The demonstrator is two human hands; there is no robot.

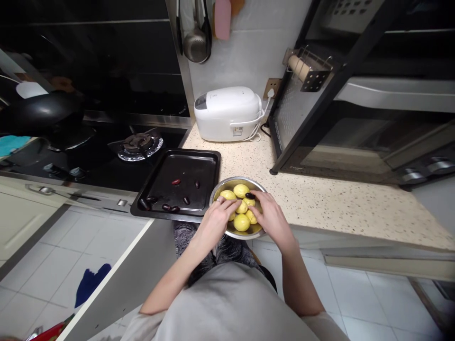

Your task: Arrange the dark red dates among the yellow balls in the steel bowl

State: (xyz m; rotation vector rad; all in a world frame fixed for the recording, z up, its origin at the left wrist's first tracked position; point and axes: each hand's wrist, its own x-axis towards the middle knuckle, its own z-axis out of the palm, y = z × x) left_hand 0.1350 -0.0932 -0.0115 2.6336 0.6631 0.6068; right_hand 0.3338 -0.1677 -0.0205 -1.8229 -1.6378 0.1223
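Observation:
Several yellow lemon-like fruits [242,222] fill a round steel bowl [216,186] at the counter's front edge. My left hand [221,214] reaches in from the left, fingers curled against a yellow fruit [242,207] in the middle. On the right side, my right hand [270,213] curves over the rim, with a dark oval piece like a long grape [250,195] at its fingertips and its thumb close to the yellow fruits. Left of the bowl, a black baking tray [194,163] bears several similar dark red pieces [176,182], scattered and lying flat.
A white rice cooker [229,113] stands against the wall, plugged in. To the right is an oven [355,137] in a black rack. A gas burner [138,143] and a black wok [39,113] are on the left. An open drawer or door [117,279] juts out below.

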